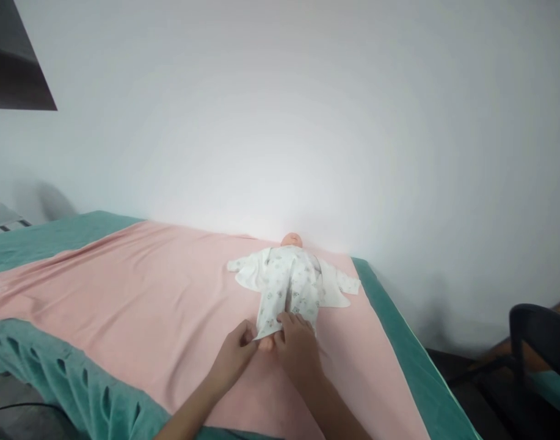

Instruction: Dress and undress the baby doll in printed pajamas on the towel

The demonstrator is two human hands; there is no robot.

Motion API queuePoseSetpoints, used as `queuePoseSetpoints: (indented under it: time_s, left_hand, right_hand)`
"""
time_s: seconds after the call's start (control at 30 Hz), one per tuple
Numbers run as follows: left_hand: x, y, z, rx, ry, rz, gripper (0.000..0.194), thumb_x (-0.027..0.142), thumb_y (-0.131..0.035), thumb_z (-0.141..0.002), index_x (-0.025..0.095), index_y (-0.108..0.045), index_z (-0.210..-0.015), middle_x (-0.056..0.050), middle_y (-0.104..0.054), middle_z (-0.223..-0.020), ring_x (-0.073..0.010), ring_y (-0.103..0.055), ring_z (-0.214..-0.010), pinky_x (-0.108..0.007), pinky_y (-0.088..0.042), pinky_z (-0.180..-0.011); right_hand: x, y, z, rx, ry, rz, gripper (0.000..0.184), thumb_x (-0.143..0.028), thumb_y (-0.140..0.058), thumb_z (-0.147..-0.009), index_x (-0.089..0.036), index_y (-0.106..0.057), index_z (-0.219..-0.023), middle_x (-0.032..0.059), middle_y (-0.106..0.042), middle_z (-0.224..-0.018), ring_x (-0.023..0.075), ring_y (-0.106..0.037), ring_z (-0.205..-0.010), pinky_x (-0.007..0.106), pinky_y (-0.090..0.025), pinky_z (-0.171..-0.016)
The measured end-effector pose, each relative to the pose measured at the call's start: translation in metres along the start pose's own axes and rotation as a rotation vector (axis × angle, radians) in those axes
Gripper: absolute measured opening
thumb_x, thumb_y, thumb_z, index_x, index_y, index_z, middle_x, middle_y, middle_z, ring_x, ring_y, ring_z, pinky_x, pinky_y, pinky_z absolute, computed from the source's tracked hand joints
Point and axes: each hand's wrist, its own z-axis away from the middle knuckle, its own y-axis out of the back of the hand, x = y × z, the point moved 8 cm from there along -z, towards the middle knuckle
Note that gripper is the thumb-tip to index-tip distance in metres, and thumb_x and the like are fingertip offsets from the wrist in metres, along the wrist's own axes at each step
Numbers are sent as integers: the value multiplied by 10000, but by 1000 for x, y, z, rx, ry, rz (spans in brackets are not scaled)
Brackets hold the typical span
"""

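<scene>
A baby doll lies on its back, its head by the wall and a bare foot toward me. White printed baby clothes cover its body, with a white sleeve spread out to each side. A dark gap runs down between the two lower halves of the cloth. My left hand is closed in a pinch at the lower left corner of the cloth, beside the foot. Fingers bent, my right hand lies over the lower edge and grips the cloth near the gap; its fingertips are partly hidden.
A pink sheet lies under the doll, over a green cover with draped edges. A white wall borders the far side. At the right stands a black chair. A dark cable shows at lower left.
</scene>
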Motion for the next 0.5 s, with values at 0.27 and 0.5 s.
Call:
queuePoseSetpoints:
  time_s: [0.27,0.5]
  left_hand:
    - [29,19,41,103,-70,-14,153,334,-505,-849,207,-456,-780,33,-480,-691,-141,-451,-672,-234,-334,-602]
    - [-5,1,46,125,-52,-101,146,335,-495,-833,206,-477,-767,24,-498,-676,-154,-462,-651,-251,-339,-600]
  right_hand:
    - [-22,45,27,145,100,-111,165,-86,-471,-841,-217,-533,-762,21,-595,-777,195,-510,-786,313,-336,-714]
    - [-22,24,39,65,174,-59,128,-110,-512,-843,-218,-564,-798,43,-604,-920,224,-513,-902,373,-384,-805]
